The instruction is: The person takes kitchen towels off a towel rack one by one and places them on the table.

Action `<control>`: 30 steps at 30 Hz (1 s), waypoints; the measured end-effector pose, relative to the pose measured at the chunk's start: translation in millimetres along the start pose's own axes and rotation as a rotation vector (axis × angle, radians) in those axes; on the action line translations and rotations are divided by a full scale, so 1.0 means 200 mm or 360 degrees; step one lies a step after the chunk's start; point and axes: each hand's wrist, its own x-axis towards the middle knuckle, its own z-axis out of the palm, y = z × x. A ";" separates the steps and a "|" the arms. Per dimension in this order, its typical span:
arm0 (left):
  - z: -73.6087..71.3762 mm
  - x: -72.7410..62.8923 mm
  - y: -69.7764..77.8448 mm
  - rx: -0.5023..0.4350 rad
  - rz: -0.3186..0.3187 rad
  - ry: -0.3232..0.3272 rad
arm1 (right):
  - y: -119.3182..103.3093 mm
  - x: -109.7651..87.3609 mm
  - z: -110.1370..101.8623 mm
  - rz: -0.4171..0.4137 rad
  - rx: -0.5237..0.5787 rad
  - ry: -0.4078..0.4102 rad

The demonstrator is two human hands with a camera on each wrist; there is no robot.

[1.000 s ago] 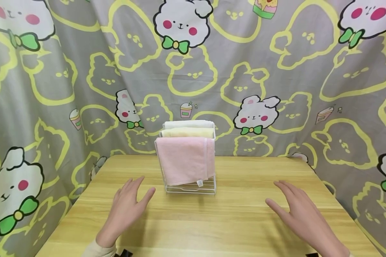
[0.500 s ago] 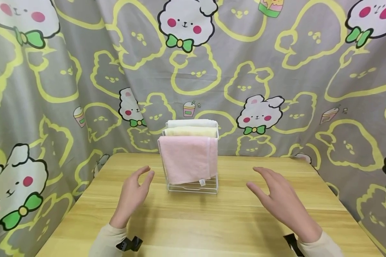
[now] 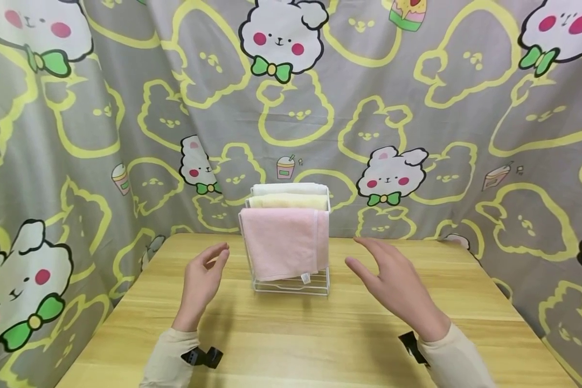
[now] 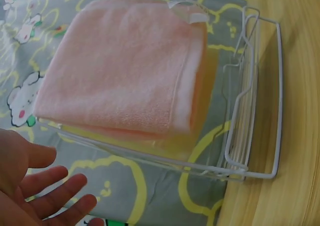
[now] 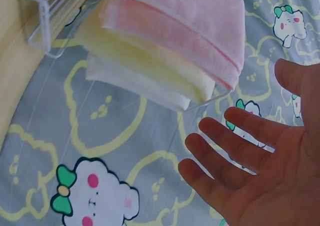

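Hands on the move: both have come inward over the desk (image 3: 291, 339) toward the wire rack (image 4: 278, 100), the right hand (image 3: 396, 285) travelling farther; rack and towels stay put.
Left hand (image 3: 203, 280): just off the rack's left side, fingers loosely spread, thumb standing away, nothing held.
Right hand: across on the other side, fingers fanned, palm bare, touching nothing.
Pink towel (image 3: 283, 242): draped at the front of the rack, nearest the person, right between those two hands.
Handling: looks light, soft, floppy; little slip in that nap, nothing to break, though one corner alone would let it sag.
Where to hold: top fold, I'd say, pinched at both ends, thumbs in front, and lifted clear of the wire.
Texture: fuzzy terry, a smoother pale band (image 4: 186, 90) down one side, a small white tag (image 3: 306, 278) at the bottom edge.
Yellow towel (image 3: 287, 202): second in line, same plush look.
White towel (image 3: 291, 188): rearmost, mostly hidden.
Rack build: thin white rods, rounded corners, stiff, probably light enough to skid if tugged.
Desk surface: pale wood grain, smooth-looking.
Curtain (image 3: 397, 81): grey cloth, soft folds, yellow outlines, white bunnies.
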 end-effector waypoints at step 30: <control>0.17 0.11 -0.08 -0.0507 0.0029 0.0181 | -0.25 0.40 0.15 -0.0427 0.0178 0.0266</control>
